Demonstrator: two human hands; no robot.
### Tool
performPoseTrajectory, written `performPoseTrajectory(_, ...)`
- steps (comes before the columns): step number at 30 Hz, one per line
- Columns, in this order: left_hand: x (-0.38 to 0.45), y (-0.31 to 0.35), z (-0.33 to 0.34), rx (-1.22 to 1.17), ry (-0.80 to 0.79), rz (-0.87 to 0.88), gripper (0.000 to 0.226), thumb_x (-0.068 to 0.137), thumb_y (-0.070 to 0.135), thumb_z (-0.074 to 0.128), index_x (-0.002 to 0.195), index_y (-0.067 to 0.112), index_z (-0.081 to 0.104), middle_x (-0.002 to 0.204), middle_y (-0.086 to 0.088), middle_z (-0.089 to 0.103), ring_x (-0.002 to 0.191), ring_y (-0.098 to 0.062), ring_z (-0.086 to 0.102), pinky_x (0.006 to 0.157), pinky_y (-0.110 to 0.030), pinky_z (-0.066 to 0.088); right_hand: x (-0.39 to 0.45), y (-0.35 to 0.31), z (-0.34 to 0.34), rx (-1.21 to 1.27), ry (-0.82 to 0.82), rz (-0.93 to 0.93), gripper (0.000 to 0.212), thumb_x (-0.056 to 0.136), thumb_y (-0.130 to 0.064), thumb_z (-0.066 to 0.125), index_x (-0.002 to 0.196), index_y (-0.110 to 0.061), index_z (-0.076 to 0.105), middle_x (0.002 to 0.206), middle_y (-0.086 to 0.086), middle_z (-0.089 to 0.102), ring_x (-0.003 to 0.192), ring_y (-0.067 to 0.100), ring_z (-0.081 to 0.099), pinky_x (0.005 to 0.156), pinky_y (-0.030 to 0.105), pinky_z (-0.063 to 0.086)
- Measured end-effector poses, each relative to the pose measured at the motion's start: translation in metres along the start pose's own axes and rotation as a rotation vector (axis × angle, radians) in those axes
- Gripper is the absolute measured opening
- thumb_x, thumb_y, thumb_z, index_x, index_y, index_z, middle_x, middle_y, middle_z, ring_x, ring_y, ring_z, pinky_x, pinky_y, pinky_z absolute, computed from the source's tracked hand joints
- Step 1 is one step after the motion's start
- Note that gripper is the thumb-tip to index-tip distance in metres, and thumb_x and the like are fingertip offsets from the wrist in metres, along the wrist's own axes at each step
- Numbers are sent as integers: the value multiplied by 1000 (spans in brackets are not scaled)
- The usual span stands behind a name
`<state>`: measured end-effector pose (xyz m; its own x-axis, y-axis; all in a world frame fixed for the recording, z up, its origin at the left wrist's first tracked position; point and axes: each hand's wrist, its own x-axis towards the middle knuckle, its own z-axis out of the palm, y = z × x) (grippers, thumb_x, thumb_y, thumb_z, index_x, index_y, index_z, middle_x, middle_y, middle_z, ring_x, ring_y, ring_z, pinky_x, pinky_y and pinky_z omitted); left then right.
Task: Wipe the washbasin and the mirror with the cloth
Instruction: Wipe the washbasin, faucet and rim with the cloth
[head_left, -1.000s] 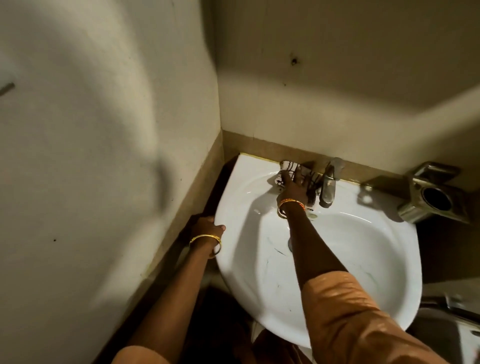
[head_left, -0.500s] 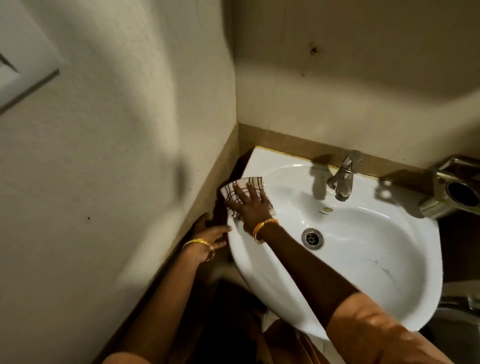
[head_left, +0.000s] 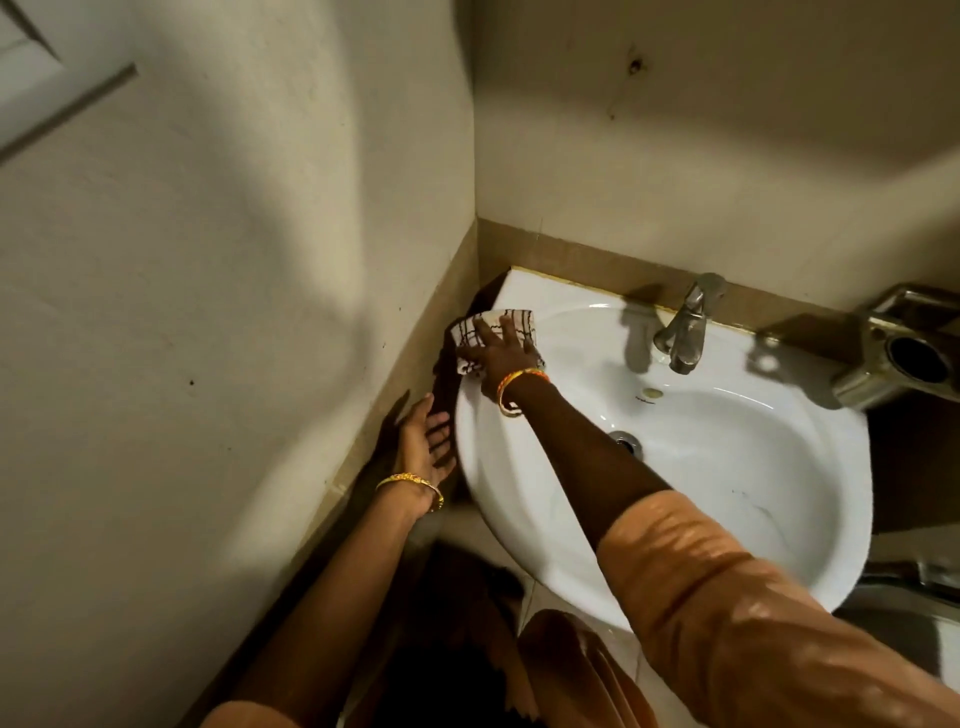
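Observation:
A white washbasin (head_left: 727, 467) hangs in a wall corner, with a metal tap (head_left: 688, 325) at its back rim and a drain (head_left: 626, 441) in the bowl. My right hand (head_left: 501, 356) lies flat, fingers spread, on a white cloth with dark checks (head_left: 470, 332), pressing it onto the basin's back-left rim. My left hand (head_left: 426, 447) is open, palm toward the basin's left outer edge, holding nothing. A white frame edge (head_left: 31, 62) shows at the top left; I cannot tell if it is the mirror.
A metal wall holder with a round hole (head_left: 904, 353) sits to the right of the basin. Cream walls close in on the left and behind. A brown tile strip (head_left: 571, 254) runs behind the basin. A metal fitting (head_left: 924, 571) shows at the lower right.
My right hand carried the cloth from beside the tap to the basin's back-left rim. My left hand let go of the left rim and opened beside it.

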<state>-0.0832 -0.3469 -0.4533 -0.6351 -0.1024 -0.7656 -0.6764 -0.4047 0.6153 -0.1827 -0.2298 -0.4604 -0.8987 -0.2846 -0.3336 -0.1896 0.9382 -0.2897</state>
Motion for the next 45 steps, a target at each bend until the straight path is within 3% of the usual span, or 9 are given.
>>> performPoseTrajectory(5, 5, -13, 7, 317, 113, 205, 31, 93, 15, 51, 123, 11, 56, 134, -15, 54, 107, -24, 52, 90, -36, 44, -7, 16, 9, -32, 140, 25, 65, 92, -8, 49, 145, -40, 30, 161, -4, 0, 147, 32, -6, 116, 57, 11)
performPoseTrajectory(10, 3, -17, 14, 498, 135, 424, 43, 84, -6, 59, 126, -2, 53, 125, -23, 59, 107, -31, 58, 88, -32, 45, -30, 85, 7, -66, 299, 381, 63, 96, -19, 45, 148, -42, 17, 161, -1, -2, 146, 37, -6, 114, 59, 5)
performPoseTrajectory(18, 8, -19, 7, 491, 119, 381, 45, 79, -1, 67, 123, 8, 60, 120, -18, 65, 108, -35, 61, 93, -52, 50, -33, 95, 9, 93, 364, 576, 74, 89, -10, 54, 147, -42, 21, 161, -1, -3, 146, 33, -7, 115, 57, 3)
performPoseTrajectory(23, 7, -15, 1, 426, 35, 327, 52, 80, -6, 65, 129, 8, 56, 123, -13, 63, 102, -26, 59, 88, -45, 53, -7, 95, -24, 197, 276, 586, 79, 89, -8, 54, 150, -38, 14, 161, -1, -8, 146, 35, -2, 117, 54, 10)
performPoseTrajectory(26, 4, -9, -5, 392, -34, 242, 55, 83, -4, 64, 134, 14, 52, 120, -2, 58, 102, -21, 54, 68, -32, 52, -9, 77, -12, 114, 238, 520, 70, 93, -14, 49, 148, -41, 16, 161, -4, -3, 147, 32, -7, 116, 56, 1)
performPoseTrajectory(32, -3, -10, -24, 82, -113, 71, 67, 89, -11, 40, 141, 30, 33, 139, -7, 49, 124, -27, 47, 92, -49, 44, -27, -21, 39, 146, 136, 106, 65, 94, -10, 47, 148, -38, 23, 160, -3, -9, 145, 35, -13, 116, 57, 8)
performPoseTrajectory(35, -7, -12, -29, -160, -85, -22, 27, 93, 10, 37, 102, 22, 59, 130, -9, 53, 126, -30, 43, 104, -53, 36, -68, -28, 55, 132, 88, -34, 63, 93, -8, 49, 147, -35, 29, 160, 0, -7, 146, 36, -8, 115, 55, 21)
performPoseTrajectory(38, -3, -18, -33, -83, -130, -41, 40, 93, 39, 38, 127, 27, 54, 139, -9, 50, 129, -30, 45, 108, -50, 33, -132, -29, 71, 161, 48, -119, 71, 84, 3, 52, 143, -34, 36, 160, -2, -4, 147, 34, 1, 108, 49, 35)
performPoseTrajectory(45, -6, -32, -34, 50, -174, -36, 58, 89, 61, 31, 131, 27, 53, 140, -6, 52, 128, -29, 46, 108, -46, 32, -144, -37, 69, 106, 13, -84, 64, 86, -7, 55, 141, -36, 40, 160, -6, -5, 147, 33, 1, 109, 48, 34)
